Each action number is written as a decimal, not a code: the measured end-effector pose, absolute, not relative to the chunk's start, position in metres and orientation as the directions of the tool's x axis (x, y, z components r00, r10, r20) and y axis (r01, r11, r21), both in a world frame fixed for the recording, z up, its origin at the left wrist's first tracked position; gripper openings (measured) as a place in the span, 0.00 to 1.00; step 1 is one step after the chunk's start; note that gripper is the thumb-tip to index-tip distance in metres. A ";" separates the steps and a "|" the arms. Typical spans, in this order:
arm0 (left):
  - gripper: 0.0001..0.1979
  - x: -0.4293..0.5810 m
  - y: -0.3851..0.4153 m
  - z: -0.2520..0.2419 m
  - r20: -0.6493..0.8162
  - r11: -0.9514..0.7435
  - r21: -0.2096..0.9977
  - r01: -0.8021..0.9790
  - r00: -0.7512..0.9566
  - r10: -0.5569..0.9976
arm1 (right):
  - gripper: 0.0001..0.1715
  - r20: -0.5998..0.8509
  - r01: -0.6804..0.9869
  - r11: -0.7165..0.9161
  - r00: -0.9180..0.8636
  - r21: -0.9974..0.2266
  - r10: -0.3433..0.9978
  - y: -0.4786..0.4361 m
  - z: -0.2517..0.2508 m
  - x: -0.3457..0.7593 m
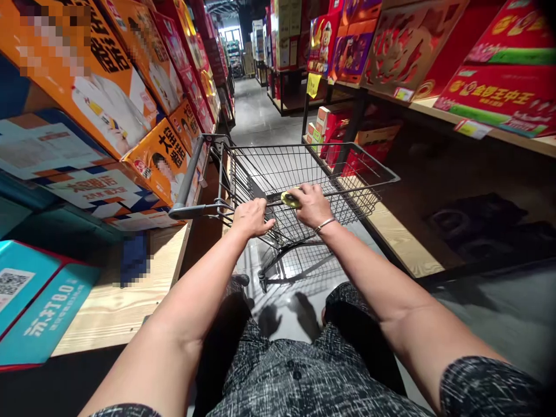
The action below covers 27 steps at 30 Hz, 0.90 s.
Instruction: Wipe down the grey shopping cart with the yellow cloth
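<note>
A grey wire shopping cart (286, 174) stands crosswise in front of me, its handle (191, 179) on the left. My left hand (252, 219) is closed over the near top rail of the basket, thumb pointing right. Just right of it, my right hand (313, 205), with a bracelet at the wrist, grips a small yellow-green pad (291, 198) with a dark patch against the same rail. Whether the pad is cloth or sponge I cannot tell. The wire basket shows nothing inside, and the floor is visible through it.
Orange boxes (152, 150) are stacked on the left shelf, with a turquoise box (47, 307) nearer me. On the right, a wooden shelf (434, 107) bears red gift boxes (499, 95). The aisle floor (256, 104) runs away beyond the cart between the shelves.
</note>
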<state>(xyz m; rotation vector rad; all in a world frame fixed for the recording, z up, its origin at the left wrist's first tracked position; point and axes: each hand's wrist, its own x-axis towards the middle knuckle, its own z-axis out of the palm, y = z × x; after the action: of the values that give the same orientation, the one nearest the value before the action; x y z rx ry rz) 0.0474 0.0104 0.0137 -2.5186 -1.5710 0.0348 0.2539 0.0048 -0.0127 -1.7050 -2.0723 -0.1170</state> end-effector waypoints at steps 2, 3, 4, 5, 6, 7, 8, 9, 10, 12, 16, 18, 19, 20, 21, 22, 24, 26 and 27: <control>0.23 0.045 0.017 0.015 0.054 -0.427 -0.142 0.893 0.437 0.898 | 0.28 0.350 0.960 0.194 -0.114 -0.200 0.930 0.015 -0.013 0.280; 0.22 0.044 0.020 0.016 0.042 -0.422 -0.133 0.897 0.431 0.902 | 0.28 0.330 0.969 0.152 -0.082 -0.192 0.940 0.021 -0.015 0.301; 0.21 0.042 0.024 0.017 0.029 -0.416 -0.126 0.900 0.423 0.906 | 0.28 0.313 0.978 0.097 -0.035 -0.185 0.949 0.027 -0.018 0.325; 0.21 0.039 0.028 0.018 0.015 -0.409 -0.119 0.905 0.413 0.911 | 0.27 0.295 0.984 0.033 0.021 -0.177 0.955 0.033 -0.021 0.351; 0.21 0.036 0.032 0.019 0.000 -0.400 -0.113 0.910 0.403 0.915 | 0.28 0.277 0.983 -0.056 0.104 -0.176 0.955 0.037 -0.025 0.377; 0.21 0.033 0.036 0.020 -0.016 -0.390 -0.106 0.915 0.391 0.920 | 0.29 0.265 0.975 -0.132 0.178 -0.181 0.948 0.040 -0.029 0.402; 0.22 0.029 0.041 0.021 -0.031 -0.381 -0.099 0.919 0.380 0.925 | 0.29 0.260 0.960 -0.198 0.246 -0.196 0.934 0.041 -0.033 0.424; 0.23 0.026 0.045 0.021 -0.044 -0.373 -0.092 0.923 0.370 0.928 | 0.30 0.256 0.945 -0.248 0.299 -0.215 0.919 0.041 -0.038 0.442; 0.23 0.022 0.048 0.021 -0.054 -0.367 -0.087 0.926 0.363 0.930 | 0.30 0.262 0.929 -0.281 0.341 -0.240 0.903 0.040 -0.043 0.456; 0.26 0.019 0.054 0.021 -0.059 -0.368 -0.084 0.926 0.364 0.930 | 0.30 0.304 0.904 -0.312 0.397 -0.294 0.866 0.036 -0.053 0.468; 0.35 0.034 0.059 0.018 -0.077 -0.414 -0.064 0.908 0.410 0.909 | 0.31 0.465 0.911 -0.207 0.366 -0.358 0.806 0.031 -0.073 0.436; 0.35 0.049 0.062 0.016 -0.095 -0.465 -0.015 0.885 0.462 0.882 | 0.34 0.552 0.934 -0.065 0.263 -0.352 0.791 0.030 -0.079 0.400; 0.34 0.057 0.064 0.015 -0.102 -0.489 0.016 0.872 0.488 0.867 | 0.35 0.594 0.940 0.018 0.200 -0.340 0.780 0.031 -0.082 0.380; 0.33 0.063 0.067 0.013 -0.105 -0.507 0.050 0.860 0.510 0.854 | 0.36 0.633 0.942 0.102 0.132 -0.320 0.763 0.032 -0.086 0.359; 0.32 0.068 0.069 0.012 -0.102 -0.517 0.081 0.852 0.523 0.846 | 0.36 0.669 0.939 0.181 0.064 -0.291 0.741 0.033 -0.089 0.339; 0.31 0.072 0.071 0.010 -0.093 -0.522 0.107 0.846 0.531 0.842 | 0.35 0.698 0.935 0.248 -0.001 -0.253 0.716 0.034 -0.094 0.320; 0.28 0.075 0.074 0.007 -0.054 -0.523 0.151 0.839 0.535 0.843 | 0.32 0.728 0.930 0.327 -0.104 -0.171 0.677 0.036 -0.108 0.288; 0.26 0.073 0.074 0.004 -0.008 -0.524 0.186 0.831 0.534 0.845 | 0.30 0.717 0.928 0.356 -0.178 -0.105 0.674 0.038 -0.130 0.269; 0.25 0.071 0.073 0.003 0.010 -0.522 0.201 0.829 0.531 0.847 | 0.30 0.695 0.925 0.370 -0.212 -0.084 0.687 0.037 -0.143 0.264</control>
<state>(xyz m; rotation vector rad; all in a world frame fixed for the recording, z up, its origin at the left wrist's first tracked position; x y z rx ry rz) 0.0712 0.0733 0.0029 -2.8961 -1.6008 -0.1773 0.2638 0.0371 -0.1434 -1.3897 -1.9783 -0.4664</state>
